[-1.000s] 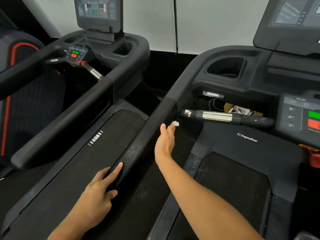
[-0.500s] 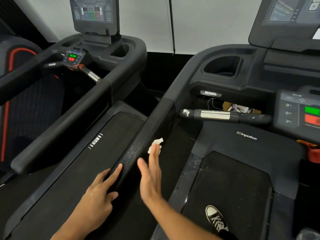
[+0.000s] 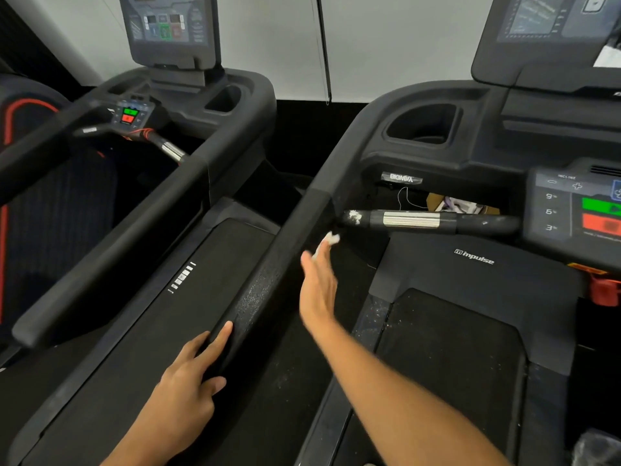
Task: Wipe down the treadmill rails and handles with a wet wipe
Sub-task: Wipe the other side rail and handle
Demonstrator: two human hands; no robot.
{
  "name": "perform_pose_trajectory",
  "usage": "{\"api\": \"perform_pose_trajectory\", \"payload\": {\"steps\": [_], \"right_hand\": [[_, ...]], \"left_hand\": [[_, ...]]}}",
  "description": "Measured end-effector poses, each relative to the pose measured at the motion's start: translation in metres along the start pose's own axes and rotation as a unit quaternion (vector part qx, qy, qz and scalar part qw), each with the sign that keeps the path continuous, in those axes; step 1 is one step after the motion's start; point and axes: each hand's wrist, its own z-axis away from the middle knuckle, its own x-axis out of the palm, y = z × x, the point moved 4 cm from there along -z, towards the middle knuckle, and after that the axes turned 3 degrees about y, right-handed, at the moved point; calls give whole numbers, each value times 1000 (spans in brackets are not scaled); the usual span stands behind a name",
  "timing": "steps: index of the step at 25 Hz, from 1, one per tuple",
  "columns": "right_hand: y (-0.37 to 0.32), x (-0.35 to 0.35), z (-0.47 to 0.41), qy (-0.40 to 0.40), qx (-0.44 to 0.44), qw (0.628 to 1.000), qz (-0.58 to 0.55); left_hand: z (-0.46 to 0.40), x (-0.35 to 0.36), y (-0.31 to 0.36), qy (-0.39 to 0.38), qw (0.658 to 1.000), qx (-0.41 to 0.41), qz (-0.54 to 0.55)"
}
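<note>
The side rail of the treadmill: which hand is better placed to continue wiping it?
The right hand: it has the wet wipe at its fingertips, against the side rail. The left hand only rests on the rail's near end.

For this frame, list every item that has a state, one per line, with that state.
left hand: fingers straight, resting on the near end of the side rail
right hand: flat, fingers straight, wipe at the fingertips
wet wipe: crumpled, against the inner side of the rail
side rail: speckled with pale flecks
front handle: white residue at its left end
cup holder: nothing visible inside
</note>
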Motion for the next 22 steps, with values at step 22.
{"api": "perform_pose_trajectory", "payload": {"steps": [22], "right_hand": [[1, -16, -9, -65, 68, 990, -105]], "left_hand": [[1, -6, 14, -20, 999, -26, -25]]}}
